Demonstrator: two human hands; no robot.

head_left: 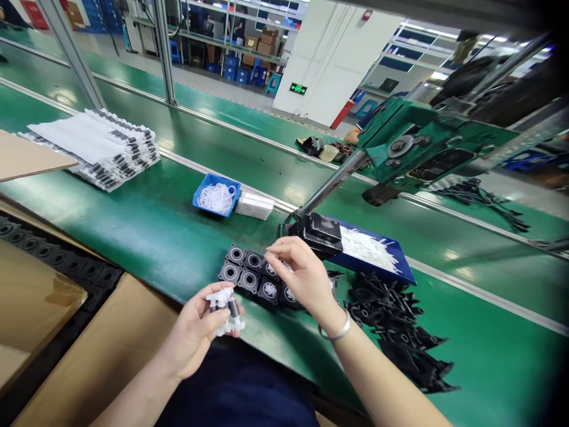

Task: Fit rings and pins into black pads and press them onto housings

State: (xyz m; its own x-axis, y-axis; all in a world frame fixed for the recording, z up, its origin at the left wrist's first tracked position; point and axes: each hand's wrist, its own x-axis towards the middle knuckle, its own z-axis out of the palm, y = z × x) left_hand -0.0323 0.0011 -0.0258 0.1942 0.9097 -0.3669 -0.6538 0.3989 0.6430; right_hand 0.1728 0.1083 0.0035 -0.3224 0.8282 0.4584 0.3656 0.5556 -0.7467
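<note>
My left hand (202, 323) is closed around several small white plastic parts with dark cylinders (226, 308), held just above the bench's near edge. My right hand (300, 273) hovers over the black square housings (249, 280), thumb and fingers pinched together. Something small and pale may be at its fingertips, too small to make out. The housings stand in two rows; some show a plain ring, others a white finned wheel (269, 289). My right hand and wrist hide part of the rows.
A blue bin of white rings (195, 200) and a white box (254, 206) stand behind the housings. To the right are a blue tray of white strips (402, 261), black plastic parts (391, 314) and a green press (413, 142) overhead. Stacked white sheets (98, 145) and cardboard boxes (106, 350) lie left.
</note>
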